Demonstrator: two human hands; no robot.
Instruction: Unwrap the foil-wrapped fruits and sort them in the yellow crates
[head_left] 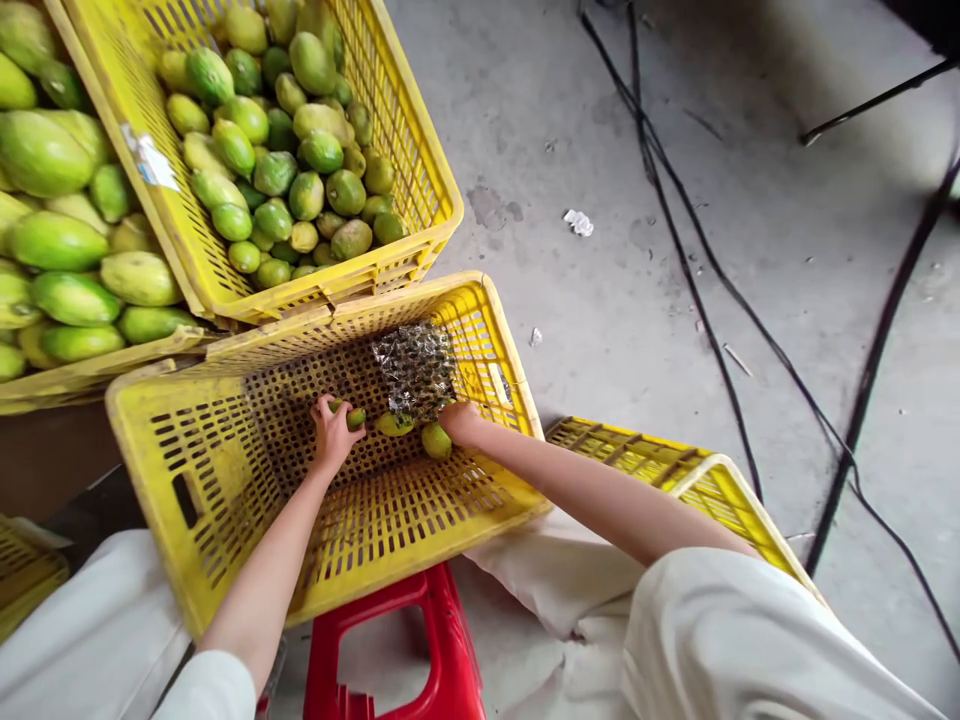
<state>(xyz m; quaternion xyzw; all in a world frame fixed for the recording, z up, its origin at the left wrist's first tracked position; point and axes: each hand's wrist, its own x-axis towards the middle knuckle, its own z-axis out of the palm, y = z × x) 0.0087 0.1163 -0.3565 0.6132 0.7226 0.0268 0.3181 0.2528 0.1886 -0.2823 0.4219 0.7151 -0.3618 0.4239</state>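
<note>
Inside the nearest yellow crate, my left hand has its fingers closed around a small green fruit, low over the crate's slotted bottom. My right hand is at the right end of the same crate, beside a crumpled sheet of clear plastic; its fingers are hidden, so whether it holds anything does not show. A yellow-green fruit lies between my hands at the edge of the plastic. Just below my right hand is another yellow-green fruit.
Behind stands a yellow crate of small green and yellow fruit. Larger oblong green fruit fill a crate at far left. A red stool is under the near crate. Another yellow crate sits right, with black cables across the floor.
</note>
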